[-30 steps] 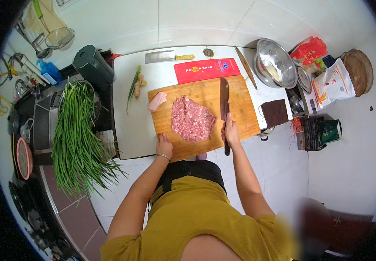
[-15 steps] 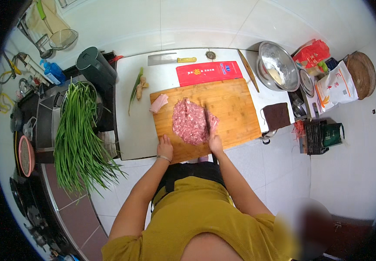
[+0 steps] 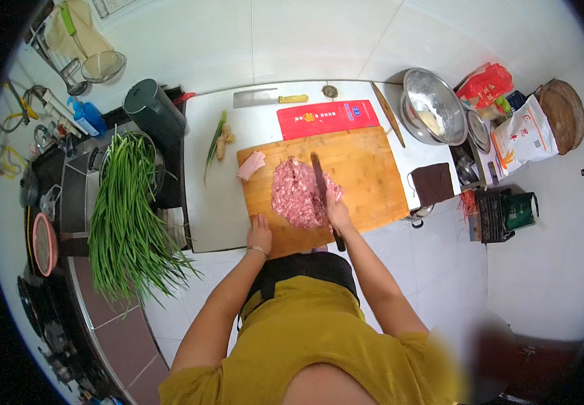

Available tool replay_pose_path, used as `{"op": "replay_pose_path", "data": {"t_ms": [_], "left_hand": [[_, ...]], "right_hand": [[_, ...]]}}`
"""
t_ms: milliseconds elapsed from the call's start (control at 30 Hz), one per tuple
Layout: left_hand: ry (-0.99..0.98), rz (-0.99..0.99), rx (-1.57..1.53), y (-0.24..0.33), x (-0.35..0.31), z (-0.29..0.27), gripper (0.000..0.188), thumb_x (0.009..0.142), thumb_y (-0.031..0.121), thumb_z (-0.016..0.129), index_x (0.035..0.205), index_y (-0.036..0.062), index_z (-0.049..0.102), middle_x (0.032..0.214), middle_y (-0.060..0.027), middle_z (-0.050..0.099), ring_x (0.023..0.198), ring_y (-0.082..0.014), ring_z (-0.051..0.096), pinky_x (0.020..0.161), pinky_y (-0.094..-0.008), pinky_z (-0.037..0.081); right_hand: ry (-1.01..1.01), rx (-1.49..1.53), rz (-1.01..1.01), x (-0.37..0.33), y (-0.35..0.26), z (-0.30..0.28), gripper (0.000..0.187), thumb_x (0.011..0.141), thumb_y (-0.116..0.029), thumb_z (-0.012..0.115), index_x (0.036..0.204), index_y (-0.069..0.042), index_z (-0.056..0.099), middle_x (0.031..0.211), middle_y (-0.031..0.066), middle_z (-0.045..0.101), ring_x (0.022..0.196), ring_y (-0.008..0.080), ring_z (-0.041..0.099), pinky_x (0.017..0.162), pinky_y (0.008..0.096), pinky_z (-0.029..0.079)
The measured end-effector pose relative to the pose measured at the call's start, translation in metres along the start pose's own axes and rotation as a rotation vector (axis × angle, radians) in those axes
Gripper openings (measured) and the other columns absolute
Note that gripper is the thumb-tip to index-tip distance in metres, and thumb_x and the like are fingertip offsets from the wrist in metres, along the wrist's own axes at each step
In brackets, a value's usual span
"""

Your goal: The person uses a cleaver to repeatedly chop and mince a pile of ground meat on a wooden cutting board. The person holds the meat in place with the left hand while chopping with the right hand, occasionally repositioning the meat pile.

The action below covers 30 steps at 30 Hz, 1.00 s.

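A wooden cutting board (image 3: 373, 189) lies at an angle on the white counter, with a mound of minced meat (image 3: 293, 196) left of its middle. My right hand (image 3: 336, 212) is closed round a dark-handled knife (image 3: 319, 177), its blade over the right part of the mince. The handle's end sticks out toward me past the board's edge. At the board's near left corner, my left hand (image 3: 259, 233) lies flat on the wood, fingers stretched out. A pale pink piece, perhaps pork skin (image 3: 251, 165), sits at the far left corner of the board.
Behind the board are a yellow-handled cleaver (image 3: 255, 98) and a red packet (image 3: 329, 119). Ginger (image 3: 222, 146) and a scallion (image 3: 215, 152) lie left. Long green chives (image 3: 126, 223) spill over the counter's left side. A steel bowl (image 3: 433, 101) with dough stands right, beside a brown cloth (image 3: 431, 183).
The knife in my right hand has turned, its tip now leaning further left across the mince and its handle showing toward me. My left hand stays on the board; the whole view has shifted slightly.
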<state>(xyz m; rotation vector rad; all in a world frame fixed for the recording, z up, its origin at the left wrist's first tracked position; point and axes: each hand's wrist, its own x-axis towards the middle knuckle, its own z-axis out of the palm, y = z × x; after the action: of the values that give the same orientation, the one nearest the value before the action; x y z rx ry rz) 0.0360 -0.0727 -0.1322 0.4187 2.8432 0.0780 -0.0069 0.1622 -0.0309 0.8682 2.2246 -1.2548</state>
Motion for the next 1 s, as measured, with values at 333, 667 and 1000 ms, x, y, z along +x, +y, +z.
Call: {"op": "replay_pose_path", "data": {"t_ms": [333,667,1000], "left_hand": [[0.063,-0.012,-0.056,-0.005,0.002,0.021,0.038,0.083,0.012,0.040,0.118,-0.0006,0.043,0.132,-0.0150,0.035,0.116,-0.0285,0.036,0.080,-0.0350,0.045],[-0.063,-0.043,-0.058,0.000,0.005,-0.004,0.043,0.082,0.012,0.041,0.123,-0.0005,0.039,0.135,-0.0148,0.030,0.120,-0.0281,0.032,0.086,-0.0341,0.042],[-0.072,-0.025,-0.002,0.005,0.000,0.000,0.043,0.084,0.012,0.038,0.125,-0.0003,0.037,0.135,-0.0144,0.031,0.121,-0.0282,0.031,0.087,-0.0347,0.041]], "right_hand": [[0.213,-0.121,-0.275,-0.022,-0.024,0.027,0.067,0.088,-0.049,0.030,0.076,0.012,0.056,0.064,0.0313,0.053,0.067,0.0447,0.055,0.064,0.0475,0.042],[0.241,-0.162,-0.325,0.021,0.004,0.046,0.066,0.088,-0.049,0.029,0.095,0.010,0.057,0.094,0.0372,0.050,0.098,0.0457,0.049,0.086,0.0425,0.038],[0.388,-0.147,-0.516,0.023,0.018,0.058,0.066,0.089,-0.048,0.028,0.074,0.009,0.058,0.071,0.0327,0.054,0.077,0.0447,0.054,0.069,0.0445,0.041]]}}
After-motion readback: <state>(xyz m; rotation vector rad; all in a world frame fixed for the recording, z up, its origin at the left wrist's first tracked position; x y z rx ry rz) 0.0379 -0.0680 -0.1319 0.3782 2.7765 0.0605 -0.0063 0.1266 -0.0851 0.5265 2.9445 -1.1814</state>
